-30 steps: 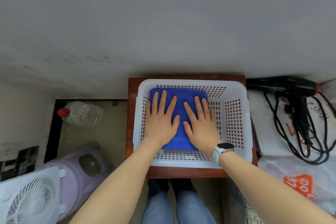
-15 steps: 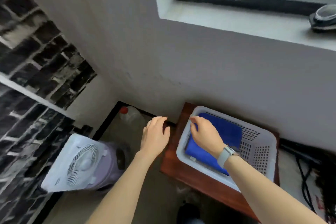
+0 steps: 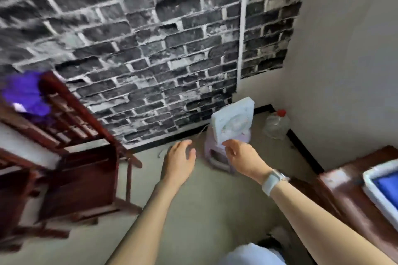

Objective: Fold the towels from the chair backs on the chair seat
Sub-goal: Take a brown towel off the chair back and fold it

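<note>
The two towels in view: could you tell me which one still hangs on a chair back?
The purple towel, draped over the wooden chair's back at far left. The blue towel lies in the white basket at far right.

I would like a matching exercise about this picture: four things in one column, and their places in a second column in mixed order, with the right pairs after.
Things:
1. purple towel
2. blue towel
3. fan
4. bottle

Places:
A. in the white basket at the right edge
B. on the floor in the corner, right of the fan
C. over the chair back at the left
D. on the purple stool by the brick wall

Pairs: 1-C, 2-A, 3-D, 4-B
</note>
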The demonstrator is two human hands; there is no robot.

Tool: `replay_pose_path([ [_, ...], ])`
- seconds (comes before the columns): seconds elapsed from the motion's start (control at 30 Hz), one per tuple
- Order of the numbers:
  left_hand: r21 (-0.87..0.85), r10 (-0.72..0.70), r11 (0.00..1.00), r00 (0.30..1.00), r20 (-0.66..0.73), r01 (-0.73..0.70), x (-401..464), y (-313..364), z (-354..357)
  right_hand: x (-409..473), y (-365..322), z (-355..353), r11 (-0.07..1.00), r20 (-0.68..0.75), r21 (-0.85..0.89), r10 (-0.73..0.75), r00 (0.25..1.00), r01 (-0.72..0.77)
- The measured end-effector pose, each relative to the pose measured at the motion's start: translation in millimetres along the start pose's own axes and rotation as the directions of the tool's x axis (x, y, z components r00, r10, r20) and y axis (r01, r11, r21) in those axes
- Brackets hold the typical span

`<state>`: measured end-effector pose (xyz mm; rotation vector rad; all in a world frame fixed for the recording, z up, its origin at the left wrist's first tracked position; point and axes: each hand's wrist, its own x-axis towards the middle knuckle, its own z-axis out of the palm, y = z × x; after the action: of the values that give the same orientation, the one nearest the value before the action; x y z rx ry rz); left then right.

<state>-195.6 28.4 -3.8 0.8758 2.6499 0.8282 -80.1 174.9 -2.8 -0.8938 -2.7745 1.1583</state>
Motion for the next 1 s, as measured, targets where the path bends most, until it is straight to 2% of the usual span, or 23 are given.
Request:
replay_pose_path([
  [0.1, 0.003, -0.120, 0.993, 0.988, -0.093, 0.121, -39, -78, -55, 1, -71, 66, 0.988, 0.118, -0.013, -0.149, 0.982, 0.151],
  [0.23, -0.037, -0.272, 0.962, 0.941, -0.200, 0.270, -79, -155, -112, 4, -154, 137, 0.961, 0.249, -0.019, -0.264, 0.932, 0.277],
  [0.37, -0.110, -0.361, 0.933, 0.882, -0.305, 0.343, -92, -206, -152, 21, -219, 184, 0.918, 0.349, -0.062, -0.349, 0.870, 0.393],
  [0.47, -0.146, -0.408, 0.913, 0.847, -0.342, 0.381, -82, -243, -183, 45, -261, 212, 0.900, 0.388, -0.030, -0.390, 0.835, 0.434],
  [0.67, -0.099, -0.415, 0.906, 0.819, -0.395, 0.411, -14, -321, -262, 130, -354, 266, 0.878, 0.403, 0.060, -0.456, 0.794, 0.474],
  [0.87, 0.007, -0.370, 0.913, 0.834, -0.410, 0.408, 93, -388, -361, 252, -455, 305, 0.883, 0.268, 0.105, -0.469, 0.842, 0.458],
  [1.0, 0.033, -0.334, 0.925, 0.852, -0.403, 0.378, 147, -428, -394, 314, -506, 319, 0.896, 0.170, 0.089, -0.444, 0.880, 0.436],
])
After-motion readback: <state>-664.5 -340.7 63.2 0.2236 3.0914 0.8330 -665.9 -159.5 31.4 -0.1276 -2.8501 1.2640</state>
